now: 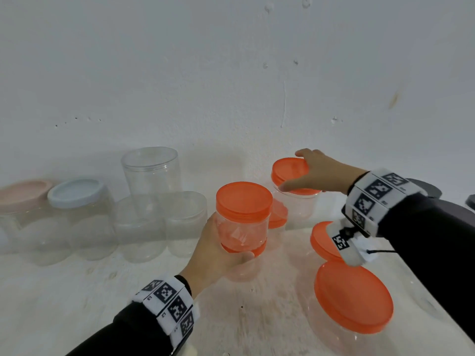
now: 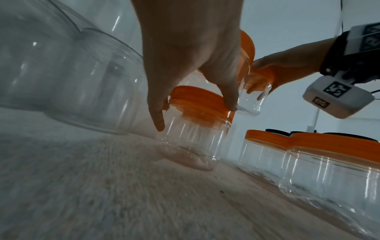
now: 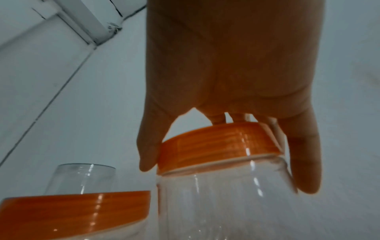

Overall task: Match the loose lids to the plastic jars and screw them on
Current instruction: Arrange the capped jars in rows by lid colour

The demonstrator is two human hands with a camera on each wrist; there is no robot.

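Note:
My left hand point(image 1: 218, 249) grips a small clear jar point(image 1: 241, 227) with an orange lid point(image 1: 244, 199). That jar sits on the orange lid point(image 2: 197, 104) of a second small jar point(image 2: 193, 146) standing on the table. At the back, my right hand point(image 1: 307, 173) reaches over another clear jar point(image 1: 295, 209). Its thumb and fingers curl round that jar's orange lid point(image 3: 218, 146). In the left wrist view my left hand point(image 2: 191, 65) hides most of the jar it holds. My right hand point(image 3: 226, 81) fills the upper part of the right wrist view.
Along the wall on the left stand several lidless clear jars point(image 1: 151, 176), a blue-lidded jar point(image 1: 77, 192) and a pink-lidded jar point(image 1: 23, 194). A large orange-lidded jar point(image 1: 353, 296) stands near right, another orange lid point(image 1: 322, 242) behind it. The white wall is close behind.

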